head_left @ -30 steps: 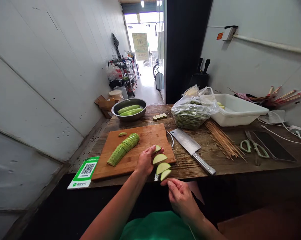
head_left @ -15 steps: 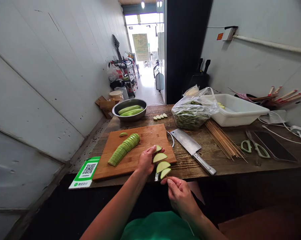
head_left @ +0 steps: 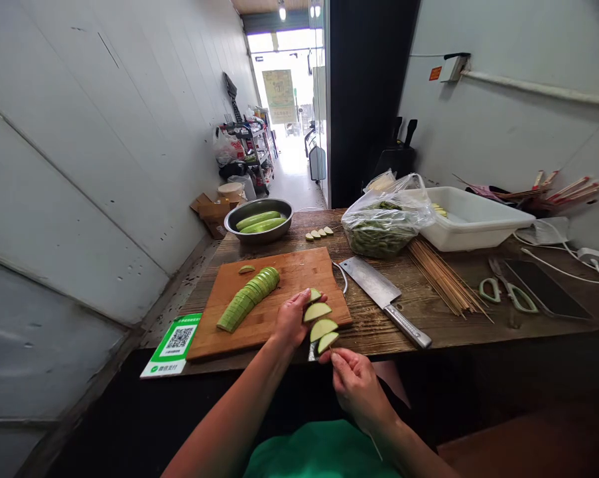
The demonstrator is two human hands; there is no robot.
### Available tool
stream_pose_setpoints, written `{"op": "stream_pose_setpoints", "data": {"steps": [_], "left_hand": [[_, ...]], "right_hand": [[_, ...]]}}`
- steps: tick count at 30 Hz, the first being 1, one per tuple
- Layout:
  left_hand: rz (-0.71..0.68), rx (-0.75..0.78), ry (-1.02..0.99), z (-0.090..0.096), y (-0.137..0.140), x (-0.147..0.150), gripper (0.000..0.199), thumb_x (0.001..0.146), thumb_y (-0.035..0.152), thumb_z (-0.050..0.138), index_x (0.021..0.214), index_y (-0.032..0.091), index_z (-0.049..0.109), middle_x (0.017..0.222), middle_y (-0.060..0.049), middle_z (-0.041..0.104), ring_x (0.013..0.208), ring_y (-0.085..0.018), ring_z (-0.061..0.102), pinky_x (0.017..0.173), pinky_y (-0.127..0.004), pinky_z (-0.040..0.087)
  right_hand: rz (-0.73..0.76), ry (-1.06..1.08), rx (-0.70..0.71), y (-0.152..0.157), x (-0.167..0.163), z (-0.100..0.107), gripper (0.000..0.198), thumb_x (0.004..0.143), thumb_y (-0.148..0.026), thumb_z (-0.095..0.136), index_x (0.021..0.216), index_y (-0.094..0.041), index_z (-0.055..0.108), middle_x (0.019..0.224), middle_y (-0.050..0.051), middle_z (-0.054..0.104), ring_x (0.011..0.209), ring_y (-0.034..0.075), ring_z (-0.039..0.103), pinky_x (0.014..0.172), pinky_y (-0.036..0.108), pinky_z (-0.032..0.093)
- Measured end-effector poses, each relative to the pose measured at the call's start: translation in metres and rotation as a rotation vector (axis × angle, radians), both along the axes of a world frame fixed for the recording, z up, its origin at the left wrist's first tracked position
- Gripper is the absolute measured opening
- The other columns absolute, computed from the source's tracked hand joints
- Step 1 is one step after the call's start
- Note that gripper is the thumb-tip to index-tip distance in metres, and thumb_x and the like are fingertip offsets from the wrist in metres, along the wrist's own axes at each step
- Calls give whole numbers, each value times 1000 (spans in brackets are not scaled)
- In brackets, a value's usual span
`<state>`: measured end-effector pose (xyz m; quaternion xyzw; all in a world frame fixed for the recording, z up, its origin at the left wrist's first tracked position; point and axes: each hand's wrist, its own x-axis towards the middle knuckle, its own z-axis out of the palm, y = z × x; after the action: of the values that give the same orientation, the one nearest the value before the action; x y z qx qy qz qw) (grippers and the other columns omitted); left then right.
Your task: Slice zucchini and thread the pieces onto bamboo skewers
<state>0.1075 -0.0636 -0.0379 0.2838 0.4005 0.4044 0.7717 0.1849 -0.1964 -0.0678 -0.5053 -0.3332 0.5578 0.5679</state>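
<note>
At the far left, a printed card [head_left: 170, 348] lies at the edge of the surface [head_left: 379, 332], just beside the wooden board [head_left: 304, 265]. On that board rests a sliced green gourd [head_left: 249, 299], its cuts pressed together in a slanting row, with one loose piece [head_left: 247, 269] near its far end; behind the board stands a metal bowl [head_left: 259, 238] holding whole gourds [head_left: 262, 224]. Next comes the left grip [head_left: 292, 322], narrow, pinching the farthest of four half-round slices [head_left: 321, 310] over the board's near right corner. These slices fan out towards the person, apparently all on one skewer [head_left: 377, 448], and the right grip [head_left: 356, 382] is closed on that stick just below the nearest slice. To do this threading well, I would keep the right pinch firm and close to the slices so the thin stick does not bow, and hold the left slice by its edges, with fingertips clear of where the point, hidden here, could come through. Passing the stick through the middle of the flesh and sliding pieces gently should help avoid splitting them; even gaps would keep the row tidy. Further right, the cleaver [head_left: 386, 302] lies flat, well apart from both hands, and beyond it the loose bundle of spare sticks [head_left: 443, 279] sits near the scissors [head_left: 508, 289].
</note>
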Motion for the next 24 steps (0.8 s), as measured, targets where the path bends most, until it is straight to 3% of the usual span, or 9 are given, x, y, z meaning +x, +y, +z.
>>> {"op": "stream_pose_setpoints", "data": {"steps": [24], "left_hand": [[-7, -5, -18, -3, 5, -2, 14, 79, 19, 52, 78, 8, 61, 74, -11, 66, 60, -18, 61, 55, -27, 49]], "right_hand": [[51, 129, 38, 8, -4, -7, 38, 78, -50, 52, 85, -12, 54, 39, -13, 22, 31, 2, 11, 30, 18, 9]]}}
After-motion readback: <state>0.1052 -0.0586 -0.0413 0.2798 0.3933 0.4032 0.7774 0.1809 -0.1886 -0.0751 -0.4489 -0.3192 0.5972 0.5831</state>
